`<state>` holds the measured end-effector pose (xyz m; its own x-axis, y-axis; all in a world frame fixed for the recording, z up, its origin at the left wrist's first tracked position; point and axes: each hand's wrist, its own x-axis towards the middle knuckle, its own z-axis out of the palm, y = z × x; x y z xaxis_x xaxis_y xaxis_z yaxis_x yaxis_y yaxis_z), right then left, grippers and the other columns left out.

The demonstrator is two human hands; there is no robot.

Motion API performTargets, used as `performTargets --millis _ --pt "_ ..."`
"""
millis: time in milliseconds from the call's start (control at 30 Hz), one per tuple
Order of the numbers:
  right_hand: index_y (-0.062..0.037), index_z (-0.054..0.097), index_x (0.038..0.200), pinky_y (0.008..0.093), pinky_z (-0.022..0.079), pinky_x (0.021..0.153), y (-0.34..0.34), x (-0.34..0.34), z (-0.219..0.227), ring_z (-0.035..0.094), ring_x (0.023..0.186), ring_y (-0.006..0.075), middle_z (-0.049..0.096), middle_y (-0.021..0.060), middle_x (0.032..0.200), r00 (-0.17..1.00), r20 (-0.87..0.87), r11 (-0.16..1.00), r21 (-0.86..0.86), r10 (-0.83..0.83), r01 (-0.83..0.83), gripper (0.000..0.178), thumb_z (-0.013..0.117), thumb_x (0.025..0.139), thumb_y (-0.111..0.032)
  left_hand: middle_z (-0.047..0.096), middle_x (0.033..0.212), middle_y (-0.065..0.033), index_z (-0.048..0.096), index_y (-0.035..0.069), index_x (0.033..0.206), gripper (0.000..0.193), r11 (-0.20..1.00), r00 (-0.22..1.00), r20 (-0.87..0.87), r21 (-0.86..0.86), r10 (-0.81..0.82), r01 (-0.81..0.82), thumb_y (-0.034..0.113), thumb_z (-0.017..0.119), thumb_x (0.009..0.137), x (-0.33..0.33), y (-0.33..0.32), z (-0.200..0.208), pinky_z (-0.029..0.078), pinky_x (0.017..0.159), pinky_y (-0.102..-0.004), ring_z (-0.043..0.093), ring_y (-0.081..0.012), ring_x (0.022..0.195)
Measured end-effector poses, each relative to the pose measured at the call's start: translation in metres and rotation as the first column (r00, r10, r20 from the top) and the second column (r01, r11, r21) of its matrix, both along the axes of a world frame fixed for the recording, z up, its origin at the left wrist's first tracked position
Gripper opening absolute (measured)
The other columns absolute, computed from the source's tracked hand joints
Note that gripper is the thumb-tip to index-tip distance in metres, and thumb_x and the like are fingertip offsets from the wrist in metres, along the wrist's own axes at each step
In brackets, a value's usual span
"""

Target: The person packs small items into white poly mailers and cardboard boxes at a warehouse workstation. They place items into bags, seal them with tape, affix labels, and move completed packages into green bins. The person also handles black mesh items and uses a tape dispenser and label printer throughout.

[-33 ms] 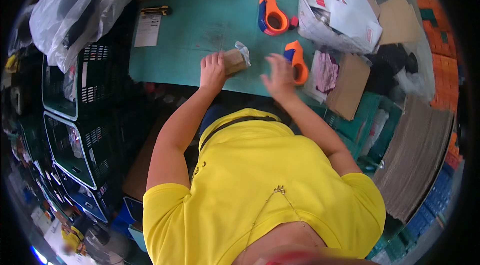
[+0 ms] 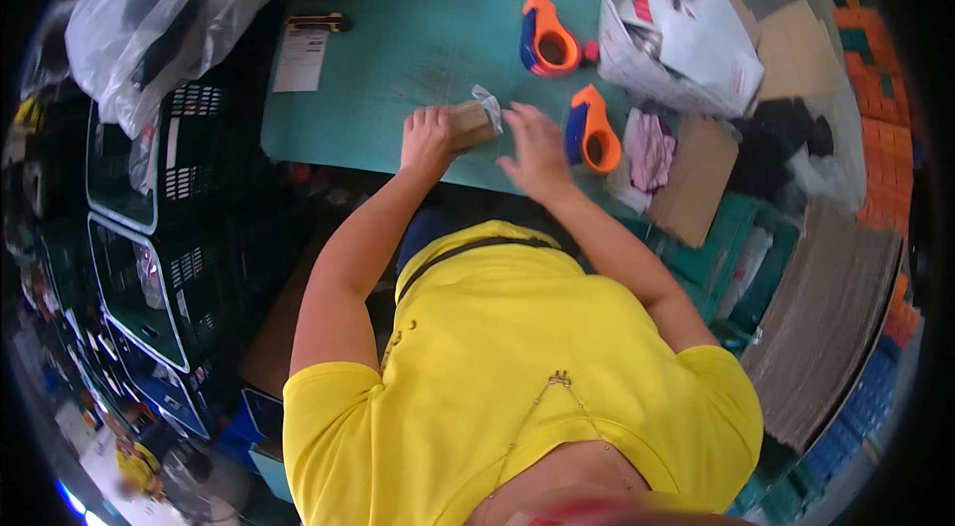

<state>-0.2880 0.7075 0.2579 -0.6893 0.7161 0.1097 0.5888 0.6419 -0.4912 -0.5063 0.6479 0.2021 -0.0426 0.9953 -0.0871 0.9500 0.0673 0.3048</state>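
A small brown cardboard box (image 2: 472, 125) lies near the front edge of the green table. My left hand (image 2: 428, 136) grips its left end, with the fingers over the top. From the box's right end a clear strip that looks like tape (image 2: 487, 104) sticks up. My right hand (image 2: 537, 153) is just right of that strip, slightly blurred, its fingers and thumb apart and nothing seen in it. Right beside this hand stands an orange and blue tape dispenser (image 2: 594, 131). A second tape dispenser (image 2: 548, 37) is farther back.
A white bag-lined bin (image 2: 667, 79) with papers stands at the back right, near a pink cloth (image 2: 652, 153) and a cardboard piece (image 2: 696, 178). A cutter knife (image 2: 318, 22) and a paper slip (image 2: 299, 61) lie at the back left. Green crates (image 2: 139, 277) are stacked on the left.
My right hand has moved left, from beside the near tape dispenser towards the box's right end. My left hand keeps its hold on the box.
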Motion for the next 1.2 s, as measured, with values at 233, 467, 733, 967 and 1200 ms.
performTargets --millis 233,467,733,967,1200 --pt "-0.0087 0.060 0.125 0.0411 0.046 0.099 0.078 -0.117 -0.019 0.053 0.120 0.0336 0.057 0.0141 0.127 0.918 0.288 0.893 -0.431 0.271 -0.129 0.075 0.084 0.065 -0.047 0.060 0.118 -0.0140 0.062 0.008 0.114 0.057 0.919 0.926 0.367 -0.388 0.090 0.064 0.029 0.086 0.067 -0.089 0.045 0.061 0.043 0.100 -0.0455 0.053 -0.0377 0.117" --pt "-0.0120 0.069 0.113 0.0446 0.050 0.092 0.106 -0.149 -0.038 0.059 0.108 0.0345 0.063 0.0145 0.112 0.939 0.343 0.979 -0.198 0.020 0.051 0.042 0.069 0.084 -0.041 0.062 0.098 -0.0158 0.064 0.002 0.095 0.022 0.350 0.515 0.751 0.391 0.414 -0.851 0.018 0.074 0.083 -0.252 0.045 0.084 0.047 0.081 -0.0395 0.060 -0.0309 0.090" --pt "-0.0106 0.065 0.108 0.0487 0.042 0.100 0.017 -0.179 0.003 0.056 0.114 0.0333 0.060 0.0112 0.118 0.922 -0.129 0.908 0.173 -0.364 0.382 0.038 0.078 0.074 -0.020 0.059 0.093 -0.0096 0.058 -0.003 0.100 0.019 0.693 0.648 0.641 0.241 0.412 -0.679 0.011 0.066 0.092 -0.244 0.029 0.024 0.050 0.079 -0.0349 0.057 -0.0201 0.083" --pt "-0.0061 0.063 0.109 0.0425 0.047 0.092 0.043 -0.041 0.020 0.061 0.104 0.0333 0.064 0.0144 0.106 0.614 -0.515 0.724 -0.020 -0.598 0.689 0.026 0.067 0.084 -0.010 0.055 0.113 -0.0128 0.053 0.000 0.120 0.032 0.873 0.733 0.654 0.231 0.188 -0.430 0.008 0.065 0.092 -0.133 0.059 0.036 0.047 0.085 -0.0333 0.055 -0.0223 0.096" --pt "-0.0038 0.065 0.111 0.0395 0.051 0.087 0.204 0.354 0.081 0.068 0.096 0.0282 0.071 0.0124 0.100 -0.033 -0.410 -0.055 0.044 -0.911 0.998 0.030 0.069 0.088 -0.022 0.064 0.097 -0.0069 0.061 -0.001 0.101 0.013 0.841 0.457 0.889 0.231 0.021 -0.489 -0.005 0.059 0.089 -0.010 0.098 0.081 0.050 0.080 -0.0278 0.061 -0.0144 0.088"
